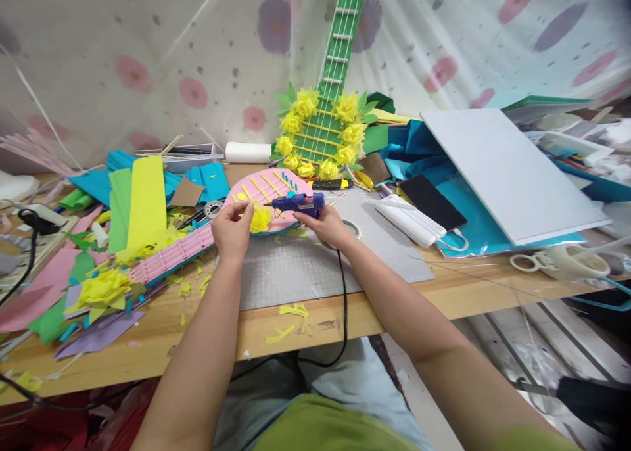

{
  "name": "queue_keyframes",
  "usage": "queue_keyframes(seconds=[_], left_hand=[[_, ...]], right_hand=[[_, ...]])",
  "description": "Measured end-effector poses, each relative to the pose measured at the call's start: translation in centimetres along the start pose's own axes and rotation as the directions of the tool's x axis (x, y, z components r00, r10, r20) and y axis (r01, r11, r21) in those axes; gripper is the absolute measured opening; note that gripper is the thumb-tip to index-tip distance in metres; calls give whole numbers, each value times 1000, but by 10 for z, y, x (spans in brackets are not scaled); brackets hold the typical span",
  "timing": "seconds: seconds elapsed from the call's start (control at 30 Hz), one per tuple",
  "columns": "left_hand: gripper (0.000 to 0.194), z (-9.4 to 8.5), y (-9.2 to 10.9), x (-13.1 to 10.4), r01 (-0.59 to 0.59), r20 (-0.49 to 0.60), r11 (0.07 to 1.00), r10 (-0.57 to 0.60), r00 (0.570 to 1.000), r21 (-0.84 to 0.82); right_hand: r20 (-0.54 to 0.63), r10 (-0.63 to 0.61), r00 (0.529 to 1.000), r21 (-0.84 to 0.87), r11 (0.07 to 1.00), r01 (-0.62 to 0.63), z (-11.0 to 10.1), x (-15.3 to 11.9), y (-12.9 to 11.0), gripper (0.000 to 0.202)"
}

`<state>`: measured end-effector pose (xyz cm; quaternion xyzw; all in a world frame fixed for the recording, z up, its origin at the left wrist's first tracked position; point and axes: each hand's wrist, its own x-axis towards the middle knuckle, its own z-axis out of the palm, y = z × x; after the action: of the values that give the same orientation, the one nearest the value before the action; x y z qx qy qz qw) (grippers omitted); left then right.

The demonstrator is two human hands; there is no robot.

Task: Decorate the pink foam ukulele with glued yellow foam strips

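Note:
My right hand (323, 224) is closed around a blue hot glue gun (298, 204), its nozzle pointing left and its black cord hanging over the table edge. My left hand (231, 231) is pinched just left of the nozzle tip; what sits between its fingers is too small to make out. Right beside those fingertips is a yellow paper flower (260, 219). Under both hands lies a pink paper guitar (244, 187) with yellow strips and blue pegs on its body. Its ribbed neck (172, 250) runs to the lower left, where another yellow flower (103, 288) covers the end.
A green paper guitar (320, 132) ringed with yellow flowers leans at the back. Beneath the work is a grey cutting mat (286, 280). Crepe paper (148, 204) and scraps crowd the left. On the right are a white power bank (409, 219), a phone (434, 202) and a white board (513, 175).

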<state>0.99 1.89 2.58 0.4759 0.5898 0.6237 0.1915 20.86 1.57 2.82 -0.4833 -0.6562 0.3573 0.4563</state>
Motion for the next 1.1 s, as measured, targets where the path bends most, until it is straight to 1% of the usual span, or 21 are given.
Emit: queue_keyframes(seconds=[0.1, 0.13, 0.17, 0.23, 0.3, 0.37, 0.43, 0.5, 0.6, 0.7, 0.8, 0.83, 0.87, 0.9, 0.93, 0.97, 1.0, 1.03, 1.07, 1.1], left_hand=[[28, 2, -4, 2, 21, -10, 994, -22, 1000, -105], [28, 3, -5, 2, 30, -12, 990, -32, 999, -136], [28, 3, -6, 2, 41, -16, 986, -44, 999, -161], [28, 3, -5, 3, 59, -35, 980, -67, 997, -190], [27, 3, -4, 3, 77, -65, 978, -91, 994, -192], [27, 3, -2, 3, 86, -89, 978, -105, 990, -191], [26, 2, -1, 3, 79, -102, 976, -101, 990, -202], [24, 2, 0, 2, 55, -114, 976, -81, 990, -212], [21, 2, 1, 2, 29, -134, 969, -63, 989, -245], [21, 1, 4, 1, 41, -144, 952, -88, 986, -303], [21, 1, 8, 0, 62, -147, 941, -117, 982, -334], [21, 1, 10, 0, 59, -154, 938, -118, 981, -341], [21, 1, 10, 0, 50, -163, 936, -113, 980, -350], [21, 1, 10, 0, 34, -173, 933, -103, 979, -359], [21, 1, 10, 0, 16, -180, 930, -88, 980, -367], [20, 1, 9, 0, -5, -183, 929, -67, 981, -369], [19, 2, 8, 0, -28, -180, 930, -41, 983, -365], [17, 2, 8, -1, -55, -172, 933, -7, 985, -355], [16, 3, 7, -2, -85, -163, 936, 30, 986, -341], [15, 3, 7, -4, -111, -151, 940, 64, 986, -323]], right_hand=[[-122, 23, 992, -14, 1000, -25, -18, 5, 7, 40], [-205, 25, 978, -30, 999, -32, -27, 8, 12, 41], [-260, 25, 965, -58, 997, -42, -36, 10, 18, 41], [-386, 45, 922, -143, 984, -108, -56, 15, 33, 45], [-442, 63, 895, -220, 960, -176, -73, 18, 48, 48], [-424, 87, 901, -270, 938, -217, -84, 20, 61, 49], [-387, 107, 916, -338, 908, -249, -88, 22, 70, 50], [-355, 127, 926, -416, 866, -278, -86, 26, 75, 52], [-324, 173, 930, -515, 792, -327, -80, 30, 76, 56], [-301, 178, 937, -612, 718, -333, -79, 29, 69, 63], [-313, 112, 943, -728, 609, -314, -90, 18, 53, 64], [-324, 119, 938, -758, 560, -333, -94, 14, 47, 61], [-331, 153, 931, -776, 518, -360, -99, 10, 40, 57], [-317, 213, 924, -783, 491, -382, -102, 7, 33, 52], [-283, 289, 915, -780, 486, -394, -104, 4, 26, 48], [-229, 347, 910, -770, 508, -387, -103, 2, 19, 44], [-157, 366, 917, -747, 564, -353, -99, 1, 12, 42], [-64, 337, 940, -695, 661, -284, -91, 0, 5, 39], [23, 261, 965, -588, 784, -198, -80, 1, -1, 36], [79, 179, 981, -430, 894, -128, -67, 2, -8, 32]])
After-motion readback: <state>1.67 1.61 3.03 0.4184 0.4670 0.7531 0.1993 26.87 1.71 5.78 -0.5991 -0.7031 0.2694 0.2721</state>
